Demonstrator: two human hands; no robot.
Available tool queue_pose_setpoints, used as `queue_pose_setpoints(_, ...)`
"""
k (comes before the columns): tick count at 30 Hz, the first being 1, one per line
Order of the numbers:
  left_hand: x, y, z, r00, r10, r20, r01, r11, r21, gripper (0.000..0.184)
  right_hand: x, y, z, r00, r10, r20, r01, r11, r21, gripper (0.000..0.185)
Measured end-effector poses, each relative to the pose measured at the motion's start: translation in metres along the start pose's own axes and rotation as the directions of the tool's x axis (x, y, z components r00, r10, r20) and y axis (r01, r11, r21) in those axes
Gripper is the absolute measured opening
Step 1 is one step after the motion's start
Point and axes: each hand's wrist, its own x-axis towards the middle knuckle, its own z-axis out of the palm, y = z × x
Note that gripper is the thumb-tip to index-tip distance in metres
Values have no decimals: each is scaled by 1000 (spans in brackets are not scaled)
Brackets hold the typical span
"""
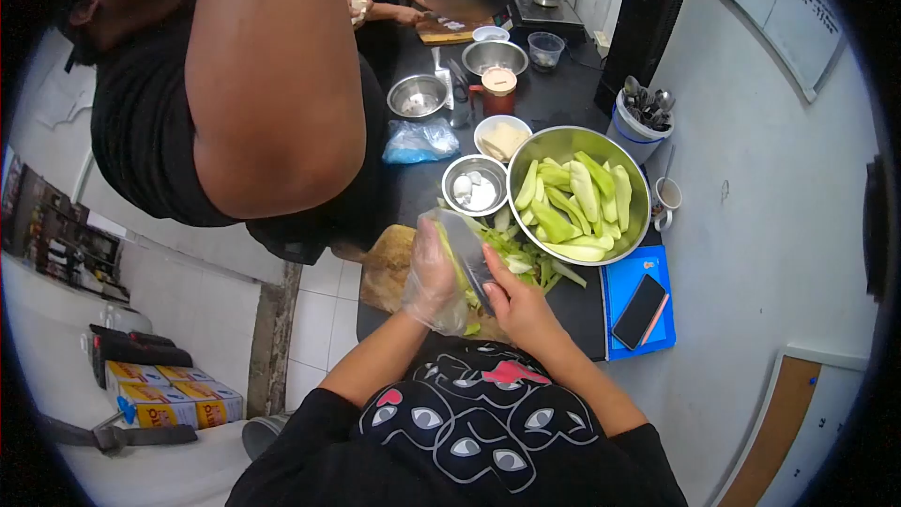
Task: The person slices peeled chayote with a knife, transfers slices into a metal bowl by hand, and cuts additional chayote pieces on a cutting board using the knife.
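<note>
My left hand, in a clear plastic glove, is closed around a pale green vegetable piece, most of it hidden by the hand and blade. My right hand grips a knife; its broad grey blade lies along the piece, pointing away from me. Both hands are above a wooden chopping board. Green peelings are heaped just beyond my right hand. A large steel bowl of peeled, pale green wedges stands to the right of the peelings.
Behind the peelings are a small steel bowl with white pieces and a white bowl. A phone lies on a blue folder at right. Another person's arm looms close on the left; someone else works at the far end.
</note>
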Motion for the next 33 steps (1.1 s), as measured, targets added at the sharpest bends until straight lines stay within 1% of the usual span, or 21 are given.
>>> queue_pose_setpoints(3,1,18,-5,991,-107,79,115,988,-106,47,4,9,8,998,-59,-25,60,997,42,53)
queue_pose_setpoints(4,3,13,-5,989,-103,111,117,984,-135,47,6,8,9,997,-76,-26,78,995,61,53)
queue_pose_setpoints(5,7,3,-5,985,-98,141,120,979,-163,47,9,4,4,978,174,114,-191,969,155,52)
queue_pose_setpoints(6,9,-7,-6,981,-92,171,125,974,-190,48,15,-13,-7,878,395,272,-454,867,205,52)
queue_pose_setpoints(8,13,-22,-8,976,-108,192,149,966,-213,49,19,-20,-16,725,552,412,-657,733,174,52)
queue_pose_setpoints(10,16,-9,-9,949,-226,218,292,891,-347,50,20,-14,-20,763,522,381,-597,796,104,53)
queue_pose_setpoints(11,16,-1,-8,911,-331,246,410,788,-459,50,17,-3,-15,902,352,252,-387,916,104,53)
queue_pose_setpoints(12,16,8,-9,859,-426,286,510,655,-557,51,11,14,-6,981,147,124,-157,985,72,54)
queue_pose_setpoints(13,16,5,-9,859,-415,299,509,640,-575,53,8,20,-2,997,-76,3,76,997,9,54)
queue_pose_setpoints(16,15,-7,-8,862,-380,335,506,613,-607,58,2,9,-7,992,71,102,-64,995,-75,54)
queue_pose_setpoints(18,14,-8,-9,869,-356,345,496,626,-602,59,5,-13,-17,951,248,184,-230,966,-115,53)
queue_pose_setpoints(19,13,-5,-11,930,-252,268,343,858,-383,56,6,-20,-19,916,333,222,-308,941,-139,53)
queue_pose_setpoints(20,11,-1,-13,967,-119,225,148,982,-115,53,4,-13,-13,958,229,170,-214,971,-104,53)
queue_pose_setpoints(21,11,3,-15,975,25,221,-64,984,169,50,0,0,-4,986,123,114,-115,991,-75,53)
queue_pose_setpoints(22,10,5,-15,974,-32,226,32,999,3,49,-2,6,0,998,15,55,-12,999,-52,54)
queue_pose_setpoints(24,10,7,-13,955,-135,263,218,922,-319,48,-1,6,1,979,127,157,-139,988,71,54)
queue_pose_setpoints(26,11,2,-9,960,-160,231,250,861,-443,47,1,3,0,926,258,276,-318,927,200,55)
queue_pose_setpoints(27,12,3,-9,961,-175,215,262,824,-503,47,3,-1,-2,879,329,345,-426,866,261,55)
queue_pose_setpoints(28,13,4,-10,967,-137,215,223,864,-451,47,6,-4,-3,822,387,418,-529,789,311,56)
queue_pose_setpoints(31,15,12,-17,976,-57,210,117,951,-287,46,14,13,-14,703,313,639,-696,490,525,57)
queue_pose_setpoints(33,15,15,-20,981,-50,189,84,981,-177,45,15,22,-14,757,406,512,-644,597,478,59)
